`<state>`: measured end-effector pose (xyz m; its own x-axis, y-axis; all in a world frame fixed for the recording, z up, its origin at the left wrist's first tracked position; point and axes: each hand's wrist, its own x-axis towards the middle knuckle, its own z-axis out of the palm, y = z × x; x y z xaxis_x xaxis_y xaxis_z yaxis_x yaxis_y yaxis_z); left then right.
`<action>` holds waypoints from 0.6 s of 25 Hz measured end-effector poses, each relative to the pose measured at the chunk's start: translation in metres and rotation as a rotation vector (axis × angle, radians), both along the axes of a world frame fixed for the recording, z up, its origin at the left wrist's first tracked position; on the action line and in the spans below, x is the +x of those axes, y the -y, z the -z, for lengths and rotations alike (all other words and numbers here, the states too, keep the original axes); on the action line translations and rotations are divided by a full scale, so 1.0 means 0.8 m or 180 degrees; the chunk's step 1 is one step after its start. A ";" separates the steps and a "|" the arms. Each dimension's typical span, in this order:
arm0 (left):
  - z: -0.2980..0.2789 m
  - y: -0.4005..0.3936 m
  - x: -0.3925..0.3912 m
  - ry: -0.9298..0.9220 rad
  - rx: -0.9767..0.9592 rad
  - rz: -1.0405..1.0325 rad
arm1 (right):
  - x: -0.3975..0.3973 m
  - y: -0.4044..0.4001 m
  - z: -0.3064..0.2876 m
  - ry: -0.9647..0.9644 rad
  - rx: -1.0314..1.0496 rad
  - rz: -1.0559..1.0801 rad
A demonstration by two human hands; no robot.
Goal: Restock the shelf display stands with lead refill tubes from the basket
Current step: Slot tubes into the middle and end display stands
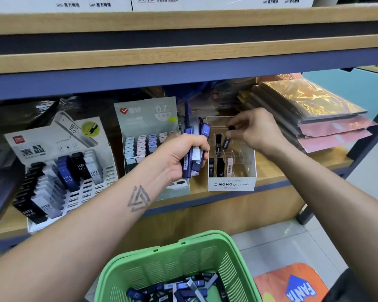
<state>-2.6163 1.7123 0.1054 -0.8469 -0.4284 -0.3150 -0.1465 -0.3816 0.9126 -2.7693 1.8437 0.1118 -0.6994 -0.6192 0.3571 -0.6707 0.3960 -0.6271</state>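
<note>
My left hand (179,155) grips a bunch of several blue lead refill tubes (194,147), held upright in front of the shelf. My right hand (255,129) pinches one dark tube (227,142) by its top, over the back rows of the clear MONO display stand (231,184). A few dark tubes and a pink one stand in that stand's slots. The green basket (183,258) sits below at the bottom edge, with several blue and black tubes (183,288) loose inside.
Left of the MONO stand are a grey 0.7 display stand (146,118) with pastel tubes and a white HB 0.5 stand (59,171) with black, blue and white tubes. Wrapped packets (310,110) are stacked at the right of the shelf. An orange mat (292,284) lies on the floor.
</note>
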 end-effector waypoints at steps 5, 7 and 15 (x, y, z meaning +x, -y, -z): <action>0.001 0.000 0.003 -0.0030 0.0053 -0.0033 | 0.002 0.013 0.020 -0.0168 -0.0060 0.0005; 0.001 0.000 0.004 -0.0023 0.0061 -0.0034 | 0.004 0.015 0.025 -0.0295 0.0000 -0.0014; 0.002 0.001 0.007 -0.0029 0.0103 0.0016 | 0.010 0.024 0.042 -0.0256 0.0145 0.0039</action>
